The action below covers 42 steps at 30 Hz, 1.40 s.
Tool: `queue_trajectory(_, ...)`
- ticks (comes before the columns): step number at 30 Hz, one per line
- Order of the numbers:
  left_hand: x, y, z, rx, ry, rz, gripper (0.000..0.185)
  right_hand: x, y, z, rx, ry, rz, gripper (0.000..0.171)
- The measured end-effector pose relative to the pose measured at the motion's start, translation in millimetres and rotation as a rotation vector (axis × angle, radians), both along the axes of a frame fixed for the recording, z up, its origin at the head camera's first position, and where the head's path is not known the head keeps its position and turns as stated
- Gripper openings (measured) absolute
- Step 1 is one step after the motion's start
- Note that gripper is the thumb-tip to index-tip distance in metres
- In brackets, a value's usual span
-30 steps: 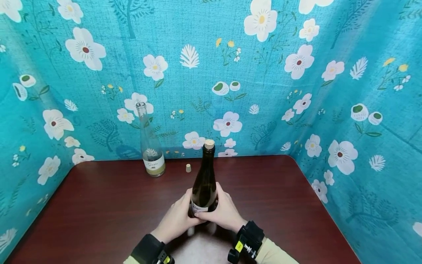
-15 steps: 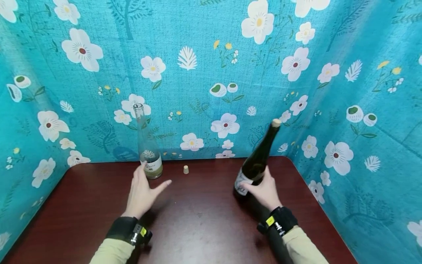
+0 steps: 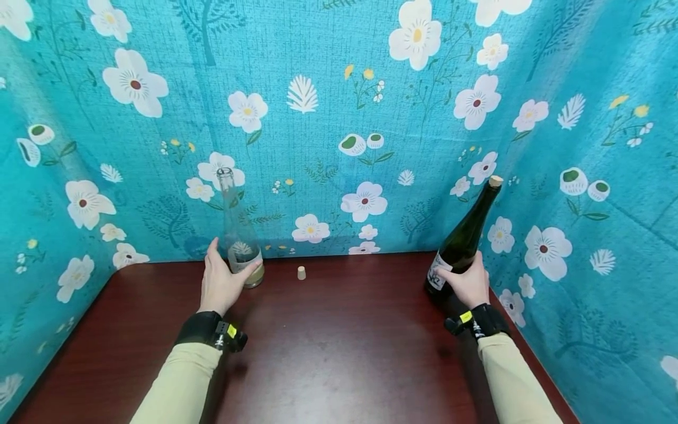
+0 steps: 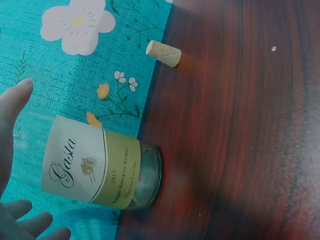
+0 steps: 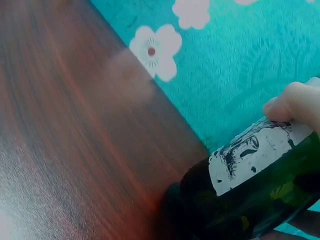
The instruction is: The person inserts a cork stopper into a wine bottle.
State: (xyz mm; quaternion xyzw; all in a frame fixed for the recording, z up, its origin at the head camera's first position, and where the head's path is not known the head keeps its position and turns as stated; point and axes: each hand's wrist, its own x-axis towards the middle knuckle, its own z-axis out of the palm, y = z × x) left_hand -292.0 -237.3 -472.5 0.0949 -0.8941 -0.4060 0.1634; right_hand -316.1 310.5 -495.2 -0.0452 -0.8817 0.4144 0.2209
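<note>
Sleeves: two pale beige sleeves rose from the bottom edge of the head view, each ending in a black wrist strap with a yellow tag.
Table: a dark reddish-brown wooden table [image 3: 339, 347] with a glossy grain filled the lower half of the frame.
Right hand: the right hand [image 3: 468, 285], at right of centre, had its fingers curled round the lower body of the dark green glass bottle with a cork in its neck [image 3: 463, 241]; in the right wrist view a fingertip [image 5: 287, 105] pressed on the edge of the label.
Dark bottle: it leaned up and to the right, its base at the table near the right edge, its cork reaching over the curtain.
Dark bottle label: white with a black drawing; no words could be read.
Left hand: the left hand [image 3: 222, 280], left of centre, was cupped about the base of the clear, open-necked glass bottle [image 3: 238, 235], thumb on one side and fingers on the other; the left wrist view showed the fingers [image 4: 12, 115] spread and slightly apart from the glass, so a firm grip could not be told.
Clear bottle: it stood upright at the back edge of the table, in the left half of the frame.
Clear bottle label: white above, olive green below, with a word in script that looked like "Gasta", a small cart drawing and "2017".
Loose cork: a small pale cork [image 3: 301, 272] stood on the table between the two bottles, near the clear one and touching neither.
Room: a turquoise curtain printed with white flowers [image 3: 371, 106] hung behind and along both sides of the table.
</note>
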Motion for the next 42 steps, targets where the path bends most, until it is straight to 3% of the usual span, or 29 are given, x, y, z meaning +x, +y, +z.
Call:
queue_trajectory(7,-9.1,6,-5.4,0.081,-0.038,-0.004,0.126,-2.0,5,-10.5,-0.002,-0.045,-0.003,0.078)
queue_trajectory(17,-22.9,-6,0.2,0.092,0.006,0.055,0.117,-8.7,4,-20.0,-0.02,-0.043,0.054,0.079)
queue_trajectory(27,-23.1,-7,1.6,0.104,-0.076,0.066,0.096,-7.8,-1,-18.0,-0.024,-0.07,0.057,0.074)
queue_trajectory(32,-20.5,-2,7.2,0.06,-0.049,0.106,0.096,-8.1,-1,-16.5,-0.026,-0.096,0.059,0.078)
queue_trajectory(37,-13.5,13,31.2,0.021,0.083,0.059,0.095,-0.1,-5,-5.6,-0.065,0.05,0.058,0.113)
queue_trajectory(39,-8.8,20,43.2,0.008,0.153,0.037,0.091,5.1,-12,5.3,-0.063,0.175,0.025,0.126)
queue_trajectory(42,0.0,32,60.3,-0.006,0.256,-0.004,0.084,17.5,-31,32.3,-0.05,0.367,-0.052,0.124)
